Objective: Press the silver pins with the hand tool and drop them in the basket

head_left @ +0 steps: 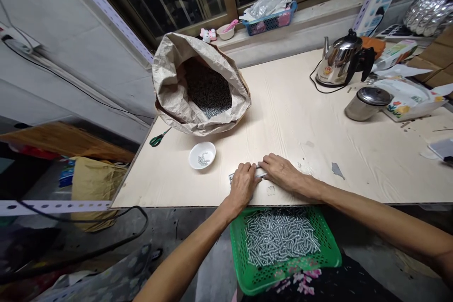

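Note:
A narrow silvery strip [261,172] lies near the table's front edge, largely hidden under my fingers; its exact kind cannot be made out. My left hand [243,182] is closed over its left part, with one end showing past the fingers. At its other end my right hand [282,173] grips it, the two hands almost touching. Left of them stands a white bowl [202,155] with several small metal pins in it. Below the table edge, a green plastic basket [244,276] holds a heap of small silvery metal cylinders [281,236].
An open paper-lined sack [170,80] of small dark metal parts stands at the back left, with green-handled scissors [157,139] in front. A steel kettle [339,59] and a lidded metal canister [366,104] stand at the right. A blue basket [271,22] sits on the windowsill.

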A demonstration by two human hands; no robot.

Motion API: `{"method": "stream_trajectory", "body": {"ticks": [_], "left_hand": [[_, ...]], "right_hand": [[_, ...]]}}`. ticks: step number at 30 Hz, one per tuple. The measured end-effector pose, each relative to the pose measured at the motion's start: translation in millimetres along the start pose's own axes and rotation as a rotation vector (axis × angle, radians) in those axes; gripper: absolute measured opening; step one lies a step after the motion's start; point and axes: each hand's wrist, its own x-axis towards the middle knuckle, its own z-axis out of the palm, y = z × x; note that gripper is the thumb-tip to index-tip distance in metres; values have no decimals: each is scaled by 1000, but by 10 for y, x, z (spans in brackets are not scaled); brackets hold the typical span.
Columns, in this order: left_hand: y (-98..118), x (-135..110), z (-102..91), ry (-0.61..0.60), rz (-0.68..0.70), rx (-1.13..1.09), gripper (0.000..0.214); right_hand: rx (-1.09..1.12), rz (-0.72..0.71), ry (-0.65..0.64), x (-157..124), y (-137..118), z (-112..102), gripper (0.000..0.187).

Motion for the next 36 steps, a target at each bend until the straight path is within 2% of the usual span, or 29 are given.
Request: {"method": "stream_trajectory", "body": {"ticks": [2, 3, 5, 9, 12, 15, 17, 20, 22, 24, 27, 29, 33, 36], "left_hand": [[99, -121, 92, 121, -17, 18, 33], [155, -186, 146, 169, -4, 19, 36], [263, -301, 252, 227, 26, 12, 36], [378, -419, 387, 261, 13, -37, 29], [398, -432, 426, 272, 25, -86, 22], [410, -434, 401, 294, 37, -138, 21], [387, -446, 314, 328, 16, -186, 22], [234, -475, 74, 379, -173, -175, 20], [52, -483, -106, 309, -361, -78, 21], [-145, -468, -249, 128, -493, -40, 23], [-340, -401, -356, -175, -629, -152, 27], [-368, -336, -381, -297, -667, -206, 27], [-324, -217, -413, -367, -607, -140, 22], [-410, -162, -443, -403, -606, -199, 22]], "right_hand": [[35, -66, 21, 1, 88, -61, 33], [46, -87, 22, 3, 130, -87, 37], [36, -75, 17, 16, 193, -112, 31], [-74, 49, 9, 121, 241, -72, 14], [-105, 64, 39, 250, 278, -29, 15], [-101, 62, 75, 331, 326, 1, 16], [-108, 67, 93, 331, 341, 22, 18], [-110, 62, 128, 286, 333, 58, 22], [-98, 60, 153, 262, 324, 74, 24], [-73, 58, 167, 257, 325, 78, 25], [-27, 46, 163, 272, 343, 62, 24], [-10, 39, 156, 280, 353, 43, 23], [-7, 44, 162, 279, 348, 16, 23], [-16, 47, 161, 277, 340, 14, 24]]}}
